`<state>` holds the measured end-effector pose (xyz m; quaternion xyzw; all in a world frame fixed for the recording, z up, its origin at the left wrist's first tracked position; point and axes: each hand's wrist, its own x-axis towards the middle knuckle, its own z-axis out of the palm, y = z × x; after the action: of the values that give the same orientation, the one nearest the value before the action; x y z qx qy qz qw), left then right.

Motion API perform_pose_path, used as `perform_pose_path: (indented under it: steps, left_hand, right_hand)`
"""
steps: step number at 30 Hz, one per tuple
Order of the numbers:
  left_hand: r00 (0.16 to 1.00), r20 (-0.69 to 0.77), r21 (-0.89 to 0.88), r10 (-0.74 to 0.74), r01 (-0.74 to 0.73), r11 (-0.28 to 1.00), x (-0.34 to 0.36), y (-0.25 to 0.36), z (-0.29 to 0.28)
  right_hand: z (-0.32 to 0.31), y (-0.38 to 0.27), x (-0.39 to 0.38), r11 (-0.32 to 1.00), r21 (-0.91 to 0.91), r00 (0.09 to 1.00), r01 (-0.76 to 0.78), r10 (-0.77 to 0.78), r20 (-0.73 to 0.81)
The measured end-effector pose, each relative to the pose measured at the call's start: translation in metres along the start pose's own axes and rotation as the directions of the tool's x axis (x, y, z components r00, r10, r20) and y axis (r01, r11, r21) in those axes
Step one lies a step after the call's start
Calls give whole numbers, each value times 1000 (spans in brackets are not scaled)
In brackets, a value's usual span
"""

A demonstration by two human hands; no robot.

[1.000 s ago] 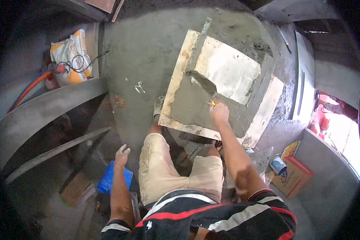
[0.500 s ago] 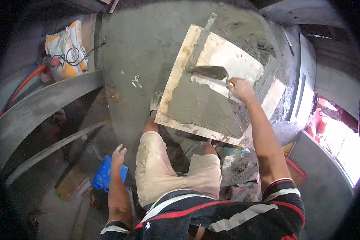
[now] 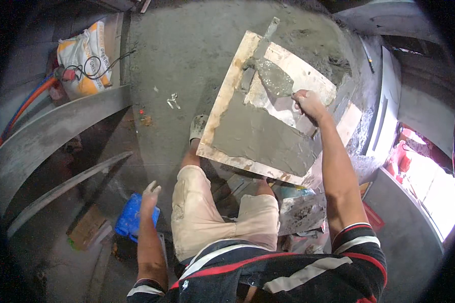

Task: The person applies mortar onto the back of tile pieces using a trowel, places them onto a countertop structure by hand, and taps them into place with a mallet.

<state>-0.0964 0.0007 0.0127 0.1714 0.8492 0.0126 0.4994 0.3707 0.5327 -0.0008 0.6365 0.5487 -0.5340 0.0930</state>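
A person's right hand (image 3: 311, 104) grips a grey, leaf-shaped metal trowel (image 3: 276, 81) over a pale, mortar-smeared wooden board (image 3: 229, 98).
The trowel's blade is probably stiff and fairly light, weighted by wet clinging paste, and best held by its handle, which the clenched fingers mostly hide; the thick grey mortar (image 3: 263, 134) on the board looks soft, heavy and slippery. The left hand (image 3: 150, 194), fingers loosely parted and apparently empty, hangs near a blue plastic container (image 3: 135, 216); whether they touch is unclear.
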Motion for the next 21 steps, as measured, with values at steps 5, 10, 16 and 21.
perform_pose_path:
  steps: [5,10,16,21]
  left_hand:
    - [1000,-17,-25,-4,4,1000,8,-20,-1]
    - [1000,-19,-32,-16,15,999,3,-18,-3]
    - [999,14,-74,-38,39,996,-4,6,3]
    - [991,39,-249,-124,130,960,-8,-20,1]
  right_hand:
    - [25,34,-5,965,-260,999,43,-38,21]
    - [2,-27,-29,737,-674,910,48,-310,-274]
    - [-11,-109,13,402,-901,767,165,-627,-139]
    - [24,-135,0,237,-948,757,211,-653,5]
